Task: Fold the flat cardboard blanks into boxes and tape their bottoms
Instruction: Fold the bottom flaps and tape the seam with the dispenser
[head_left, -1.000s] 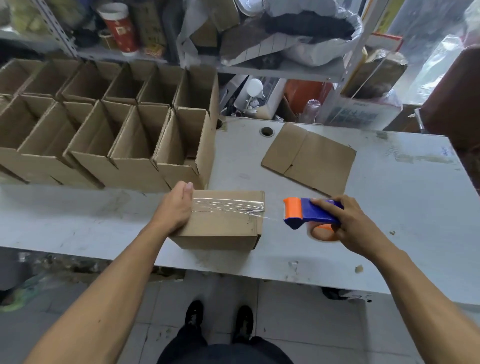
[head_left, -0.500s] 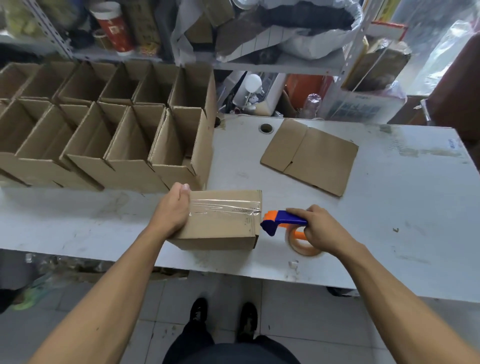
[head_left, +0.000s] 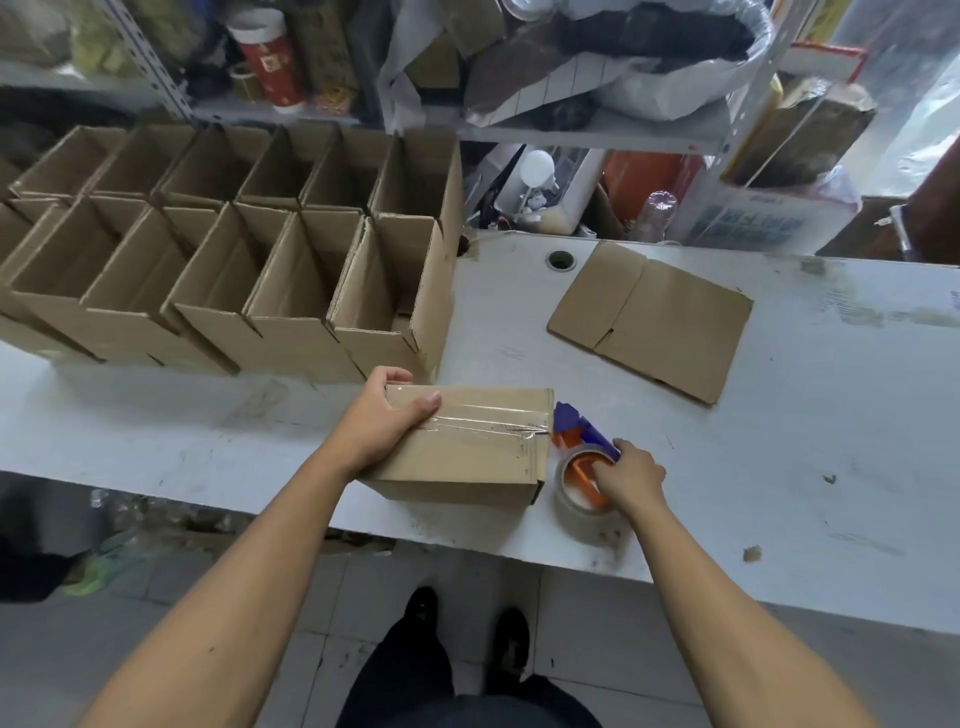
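1. One taped box (head_left: 467, 447) lies at the near edge of the table (head_left: 831, 415), bottom up, with one strip of clear tape (head_left: 483, 418) across it.
2. One tape gun (head_left: 584, 467) stands just right of that box, carrying one tape roll.
3. One flat blank (head_left: 654, 317) lies toward the far edge.
4. Open boxes (head_left: 384, 291) stand in two rows at the far left corner: at least five in the near row and six in the far row; the left end is cut off, so the full count cannot be told.
5. Two hands: the left hand (head_left: 382, 421) and the right hand (head_left: 631, 475).
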